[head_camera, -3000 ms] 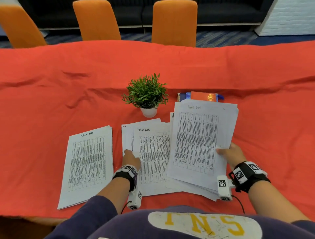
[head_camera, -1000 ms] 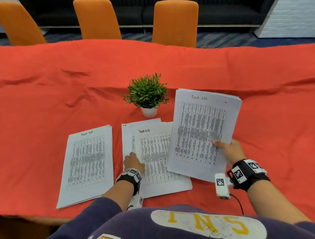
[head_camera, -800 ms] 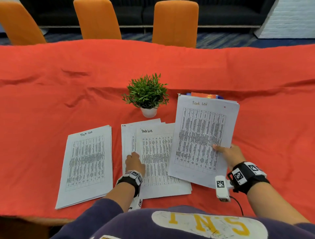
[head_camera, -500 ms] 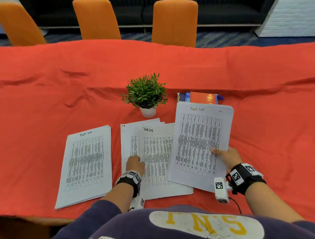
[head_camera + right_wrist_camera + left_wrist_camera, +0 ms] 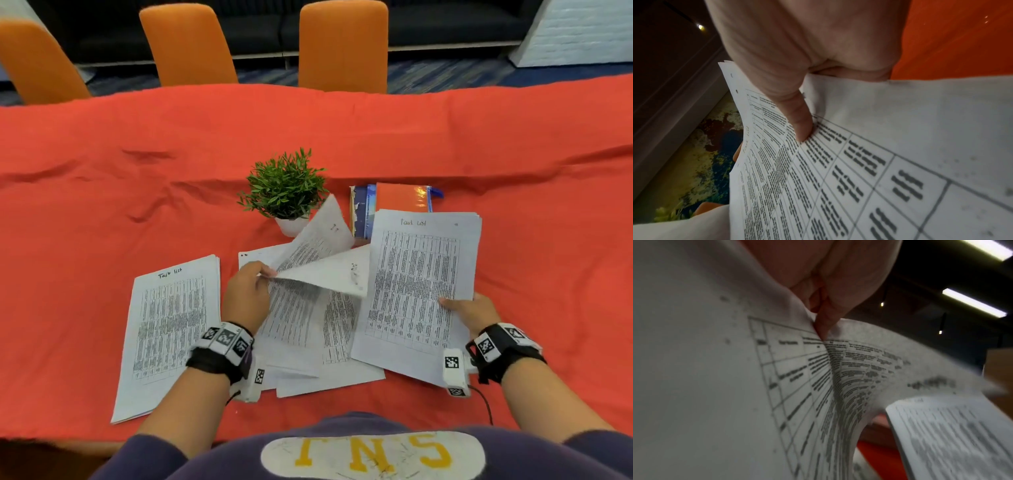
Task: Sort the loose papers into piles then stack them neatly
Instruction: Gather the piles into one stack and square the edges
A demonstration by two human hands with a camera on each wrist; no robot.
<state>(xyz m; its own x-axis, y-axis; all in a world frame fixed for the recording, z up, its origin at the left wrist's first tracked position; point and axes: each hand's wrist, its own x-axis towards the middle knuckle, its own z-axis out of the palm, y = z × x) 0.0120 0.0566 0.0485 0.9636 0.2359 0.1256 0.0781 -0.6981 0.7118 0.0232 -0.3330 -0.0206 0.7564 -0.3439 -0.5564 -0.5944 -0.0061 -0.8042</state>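
Observation:
Printed "Task list" sheets lie in three groups on the red tablecloth (image 5: 102, 212). A neat left pile (image 5: 171, 329) lies flat and untouched. At the middle pile (image 5: 308, 329), my left hand (image 5: 250, 294) pinches the left edge of a few top sheets (image 5: 322, 260) and lifts them, so they curl up to the right; the left wrist view shows fingertips (image 5: 824, 327) between bent sheets (image 5: 756, 386). My right hand (image 5: 469, 310) grips the right stack (image 5: 418, 291) at its right edge, thumb (image 5: 797, 116) on top of the stack (image 5: 879, 162).
A small potted plant (image 5: 286, 192) stands just behind the middle pile. A few books (image 5: 394, 202) lie behind the right stack. Three orange chairs (image 5: 342, 44) line the table's far side. The near table edge runs just under my forearms.
My left hand went from resting flat on the middle pile to pinching and lifting its top sheets. The right stack came down and nearer, uncovering the books.

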